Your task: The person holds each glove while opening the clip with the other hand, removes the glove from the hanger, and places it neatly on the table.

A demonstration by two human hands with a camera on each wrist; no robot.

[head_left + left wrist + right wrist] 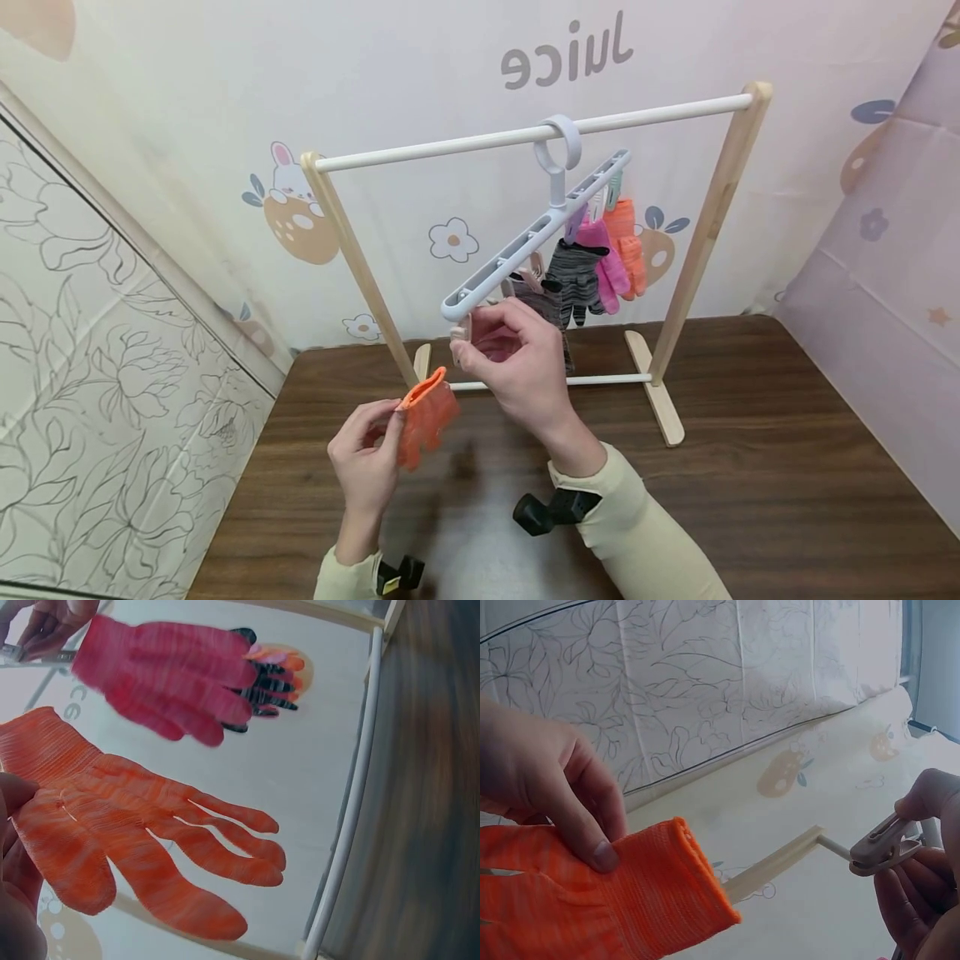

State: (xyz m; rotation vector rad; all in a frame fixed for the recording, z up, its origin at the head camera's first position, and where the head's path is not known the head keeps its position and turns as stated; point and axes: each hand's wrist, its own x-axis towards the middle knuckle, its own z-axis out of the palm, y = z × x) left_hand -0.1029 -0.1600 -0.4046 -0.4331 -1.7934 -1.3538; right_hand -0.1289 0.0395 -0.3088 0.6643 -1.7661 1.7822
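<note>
My left hand point(366, 458) pinches an orange knit glove point(427, 421) near its cuff, over the table in front of the rack. In the left wrist view the glove's fingers point(202, 900) dangle loose. At the near end of a pale grey hanger point(517, 250), my right hand point(525, 367) pinches a beige clothespin point(885, 844) between thumb and fingers. A pink glove point(172, 667) hangs close by the right hand in the left wrist view. Farther along the hanger, clips hold a dark striped glove point(576, 271), a bright pink glove point(613, 275) and another orange glove point(632, 250).
The hanger hooks over the white top bar point(450, 148) of a wooden rack, slanting toward me. Wooden posts point(708, 225) and feet point(656, 392) stand on the dark wood table point(765, 467). Patterned curtains point(390, 75) surround the back and sides.
</note>
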